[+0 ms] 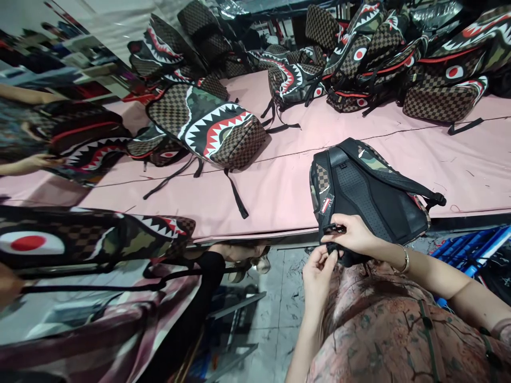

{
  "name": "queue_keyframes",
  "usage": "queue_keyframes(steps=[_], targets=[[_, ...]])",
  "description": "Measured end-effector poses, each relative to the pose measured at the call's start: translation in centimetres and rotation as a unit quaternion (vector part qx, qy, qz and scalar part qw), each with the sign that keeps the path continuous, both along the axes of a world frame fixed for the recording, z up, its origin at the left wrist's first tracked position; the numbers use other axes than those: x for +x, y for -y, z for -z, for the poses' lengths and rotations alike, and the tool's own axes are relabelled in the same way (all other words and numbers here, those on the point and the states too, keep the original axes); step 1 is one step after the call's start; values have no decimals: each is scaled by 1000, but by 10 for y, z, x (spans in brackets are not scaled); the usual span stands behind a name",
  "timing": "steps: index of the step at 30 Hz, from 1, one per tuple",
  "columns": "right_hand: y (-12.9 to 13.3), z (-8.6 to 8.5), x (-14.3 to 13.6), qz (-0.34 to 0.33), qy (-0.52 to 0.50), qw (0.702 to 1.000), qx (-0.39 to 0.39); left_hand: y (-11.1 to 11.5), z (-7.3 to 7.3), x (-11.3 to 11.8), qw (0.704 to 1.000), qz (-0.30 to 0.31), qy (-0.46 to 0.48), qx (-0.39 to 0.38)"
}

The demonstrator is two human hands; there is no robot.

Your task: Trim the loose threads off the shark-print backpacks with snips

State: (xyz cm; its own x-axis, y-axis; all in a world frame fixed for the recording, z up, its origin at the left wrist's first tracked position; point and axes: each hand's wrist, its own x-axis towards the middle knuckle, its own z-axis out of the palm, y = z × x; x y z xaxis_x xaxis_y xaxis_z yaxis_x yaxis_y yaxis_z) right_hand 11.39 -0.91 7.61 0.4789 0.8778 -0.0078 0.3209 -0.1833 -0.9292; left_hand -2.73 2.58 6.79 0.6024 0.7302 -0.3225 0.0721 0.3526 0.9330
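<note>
A backpack lies back panel up at the near edge of the pink-covered table, its black padded back and one shoulder strap showing. At its near side, both my hands are closed on a black strap with a buckle. My right hand, with a bracelet at the wrist, grips the upper part by the buckle. Just below, my left hand pinches the black webbing between thumb and fingers. The fingers partly cover the strap, so its exact threading cannot be made out.
Several checked and camouflage backpacks with shark-mouth prints lie across the pink table. At the left, a co-worker's hands hold another backpack. Nearer, another person has a backpack. Blue folded frames stand at the right.
</note>
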Motion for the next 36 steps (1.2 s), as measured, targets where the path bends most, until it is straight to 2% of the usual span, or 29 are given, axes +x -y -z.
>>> queue_keyframes(steps=[4, 7, 9, 11, 13, 15, 23, 28, 33, 36], targets=[[2, -4, 7, -36, 25, 999, -2, 1, 3, -3, 999, -11, 25, -25], [10, -4, 8, 2, 115, 992, 52, 0, 5, -5, 997, -47, 38, -53], [18, 0, 9, 23, 210, 973, 98, 0, 6, -6, 995, -64, 46, -60], [26, 7, 10, 15, 308, 943, 126, -1, 6, -7, 995, -70, 48, -56], [33, 14, 13, -7, 380, 917, 123, -2, 6, -7, 995, -73, 45, -53], [38, 18, 15, -32, 416, 903, 105, -2, 5, -7, 995, -73, 39, -51], [38, 13, 18, -78, 404, 907, 91, 0, 5, -4, 994, -94, 27, -54], [36, 13, 18, -101, 383, 915, 84, -1, 8, -7, 996, -73, 22, -35], [36, 13, 18, -117, 373, 917, 77, 0, 10, -9, 998, -58, -6, 29], [36, 12, 17, -114, 316, 937, 95, -6, 12, -15, 998, -36, -4, 44]])
